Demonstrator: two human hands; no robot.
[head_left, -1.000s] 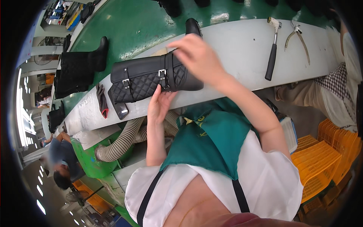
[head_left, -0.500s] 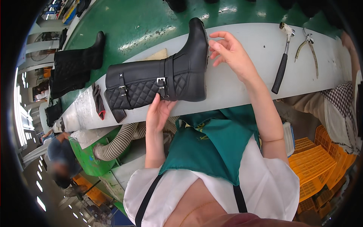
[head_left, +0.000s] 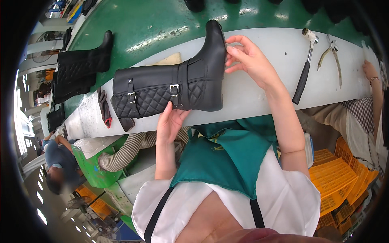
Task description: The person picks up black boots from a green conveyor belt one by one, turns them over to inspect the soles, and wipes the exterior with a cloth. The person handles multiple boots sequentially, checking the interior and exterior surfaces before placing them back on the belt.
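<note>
A tall black boot (head_left: 202, 83) lies on its side on the pale bench, its shaft to the left and its toe pointing away. The shaft has a quilted panel, straps and silver buckles. At the shaft's near edge, my left hand (head_left: 170, 122) grips the boot, thumb by the buckle and fingers partly hidden under the leather. Beside the sole, my right hand (head_left: 250, 60) has its fingers bent and apart, the tips at the sole's edge; whether they press on it I cannot tell. Nothing shows in that palm.
On the bench (head_left: 263, 97) lie a black-handled hammer (head_left: 302, 79) and pincers (head_left: 334, 48) at right, and a dark glove (head_left: 104, 107) at left. More black boots (head_left: 83, 62) stand at far left. A co-worker's hand (head_left: 370, 69) rests at the right end. Orange crates (head_left: 332, 174) sit below right.
The boot and both hands have hardly moved; the right fingertips sit slightly closer to the sole. At the right, the co-worker's hand has come onto the bench's end.
</note>
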